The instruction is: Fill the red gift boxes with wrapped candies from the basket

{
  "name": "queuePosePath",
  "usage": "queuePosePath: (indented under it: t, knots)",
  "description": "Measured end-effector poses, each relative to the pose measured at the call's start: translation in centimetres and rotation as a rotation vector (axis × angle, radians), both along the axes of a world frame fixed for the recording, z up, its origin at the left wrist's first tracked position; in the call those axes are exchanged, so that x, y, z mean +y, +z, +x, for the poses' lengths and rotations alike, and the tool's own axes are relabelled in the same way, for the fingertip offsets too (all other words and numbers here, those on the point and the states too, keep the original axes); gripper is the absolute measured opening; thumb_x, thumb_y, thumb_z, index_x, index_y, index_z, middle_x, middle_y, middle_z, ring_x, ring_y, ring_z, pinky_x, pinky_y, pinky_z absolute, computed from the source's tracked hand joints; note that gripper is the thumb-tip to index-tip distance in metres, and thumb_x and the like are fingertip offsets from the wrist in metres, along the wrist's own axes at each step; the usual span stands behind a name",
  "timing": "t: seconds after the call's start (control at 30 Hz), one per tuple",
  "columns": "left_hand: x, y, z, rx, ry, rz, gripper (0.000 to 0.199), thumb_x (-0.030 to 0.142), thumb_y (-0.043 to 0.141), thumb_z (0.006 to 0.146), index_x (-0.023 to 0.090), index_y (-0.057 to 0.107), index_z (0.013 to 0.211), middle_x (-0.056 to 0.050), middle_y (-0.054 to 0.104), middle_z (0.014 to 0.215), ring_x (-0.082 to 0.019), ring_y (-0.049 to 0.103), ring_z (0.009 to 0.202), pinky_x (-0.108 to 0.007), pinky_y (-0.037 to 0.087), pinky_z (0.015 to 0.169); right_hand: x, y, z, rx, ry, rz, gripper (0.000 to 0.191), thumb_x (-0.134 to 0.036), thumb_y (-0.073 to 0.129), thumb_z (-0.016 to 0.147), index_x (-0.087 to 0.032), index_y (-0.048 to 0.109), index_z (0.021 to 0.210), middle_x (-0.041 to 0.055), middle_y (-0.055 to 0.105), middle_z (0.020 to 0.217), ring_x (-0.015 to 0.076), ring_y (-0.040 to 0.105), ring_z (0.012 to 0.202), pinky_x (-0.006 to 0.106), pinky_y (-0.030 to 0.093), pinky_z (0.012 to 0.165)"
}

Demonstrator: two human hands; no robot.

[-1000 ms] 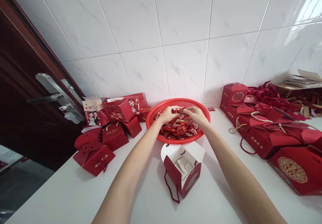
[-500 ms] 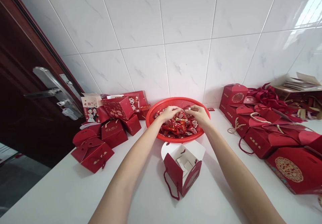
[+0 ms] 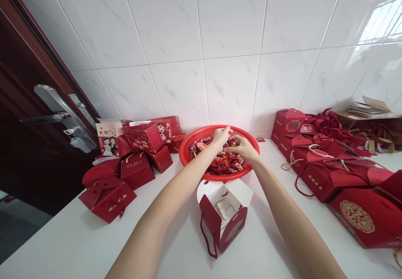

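Reaching left hand (image 3: pixel 221 136) and right hand (image 3: pixel 247 149) over candies (image 3: pixel 224 162) in basket (image 3: pixel 257 147)
Closer beneath right fingers (image 3: pixel 231 149); cannot tell either grip

A: so where's the cam on this one?
B: worn on the person's head. faces forward and tips down, so the tabletop (image 3: pixel 264 245) fills the lower part and the tiled wall (image 3: pixel 232 28) takes the top half.
A: close up or nah?
B: pretty near tbh, forearms (image 3: pixel 177 195) run in big from the bottom edge and the basket (image 3: pixel 182 155) lands around mid-frame. it's wide though: door (image 3: pixel 19 86) at the far left, red boxes (image 3: pixel 318 187) toward the right edge.
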State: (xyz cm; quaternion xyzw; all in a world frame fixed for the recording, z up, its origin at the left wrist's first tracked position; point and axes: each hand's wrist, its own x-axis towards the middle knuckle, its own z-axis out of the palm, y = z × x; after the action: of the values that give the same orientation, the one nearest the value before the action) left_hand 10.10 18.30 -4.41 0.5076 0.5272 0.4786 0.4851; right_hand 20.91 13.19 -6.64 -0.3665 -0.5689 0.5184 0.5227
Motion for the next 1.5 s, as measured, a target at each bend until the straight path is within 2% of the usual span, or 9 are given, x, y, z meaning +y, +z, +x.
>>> queuePosePath:
  t: [0.27,0.47,0.57,0.77,0.93,1.03,1.1,1.2,1.5]
  knots:
    - [-0.8,0.6,-2.2,-0.169,-0.139,-0.1,0.035,0.052,0.063,0.086,0.017,0.066,0.085,-0.001,0.061,0.066,-0.012,0.057,0.059,-0.024,0.047,0.06,0.6,-0.2,0.2,0.2,-0.137,-0.097,0.037,-0.033,0.086,0.049,-0.02,0.056,0.066,-0.0067,0.054,0.055,0.0093,0.047,0.051,0.025,0.039,0.049]
    - [-2.3,-0.5,-3.8,0.003,-0.458,0.023,0.04,0.047,0.085,0.064,0.014,0.066,0.076,-0.001,0.067,0.075,-0.015,0.062,0.074,-0.03,0.049,0.077,1.5,-0.2,0.7,0.383,-0.2,-0.163,0.037,-0.027,0.089,0.045,-0.019,0.056,0.06,-0.0042,0.059,0.056,0.0094,0.049,0.05,0.025,0.041,0.048]
    - [-2.2,-1.0,-3.5,0.006,-0.52,0.12,0.049,0.052,0.088,0.055,0.014,0.064,0.074,0.001,0.065,0.074,-0.014,0.06,0.075,-0.032,0.048,0.079,1.5,-0.1,0.8,0.454,-0.215,-0.177,0.035,-0.03,0.09,0.048,-0.019,0.059,0.061,-0.0034,0.062,0.057,0.011,0.054,0.051,0.025,0.043,0.047]
    - [-2.2,-1.0,-3.6,0.086,-0.581,0.336,0.048,0.056,0.08,0.067,0.014,0.057,0.067,0.005,0.054,0.066,-0.011,0.052,0.066,-0.027,0.044,0.068,1.3,-0.1,0.7,0.547,-0.134,-0.244,0.028,-0.03,0.09,0.055,-0.019,0.066,0.066,-0.0023,0.068,0.061,0.0123,0.059,0.053,0.023,0.047,0.048]
    - [-1.9,-1.5,-3.9,0.149,-0.605,0.435,0.035,0.046,0.074,0.077,0.014,0.062,0.073,0.002,0.061,0.072,-0.014,0.059,0.074,-0.028,0.048,0.073,1.6,0.0,0.8,0.575,-0.107,-0.319,0.018,-0.023,0.083,0.068,-0.019,0.065,0.066,-0.0029,0.069,0.061,0.0113,0.061,0.052,0.021,0.048,0.048]
    - [-1.3,-1.9,-4.1,0.333,-0.548,0.373,0.018,0.025,0.068,0.081,0.013,0.069,0.095,-0.003,0.072,0.086,-0.017,0.067,0.084,-0.03,0.053,0.081,1.6,0.1,0.8,0.631,-0.18,-0.32,0.012,-0.019,0.077,0.076,-0.019,0.066,0.071,-0.001,0.072,0.065,0.0147,0.067,0.06,0.025,0.056,0.057]
    - [-0.8,-2.3,-4.3,0.607,-0.46,0.306,0.027,0.013,0.059,0.085,0.014,0.069,0.109,-0.006,0.075,0.102,-0.017,0.069,0.095,-0.028,0.054,0.087,1.4,0.2,0.8,0.645,-0.21,-0.317,0.009,-0.019,0.073,0.081,-0.019,0.067,0.074,0.0014,0.074,0.07,0.0178,0.071,0.067,0.03,0.06,0.063]
    - [-0.3,-2.8,-4.8,0.962,-0.395,0.215,0.034,0.003,0.051,0.083,0.014,0.072,0.107,-0.009,0.074,0.114,-0.019,0.069,0.106,-0.026,0.052,0.093,1.2,0.5,0.7,0.664,-0.218,-0.32,0.01,-0.017,0.069,0.084,-0.018,0.066,0.075,0.0041,0.075,0.072,0.0193,0.072,0.071,0.034,0.062,0.067]
    - [0.0,-1.9,-3.5,1.425,-0.524,0.073,0.048,0.002,0.062,0.072,0.021,0.071,0.116,-0.012,0.072,0.121,-0.029,0.069,0.109,-0.033,0.054,0.089,0.6,1.2,0.5,0.678,-0.285,-0.352,0.015,-0.013,0.069,0.08,-0.02,0.062,0.069,0.0001,0.07,0.063,0.0163,0.069,0.065,0.03,0.063,0.063]
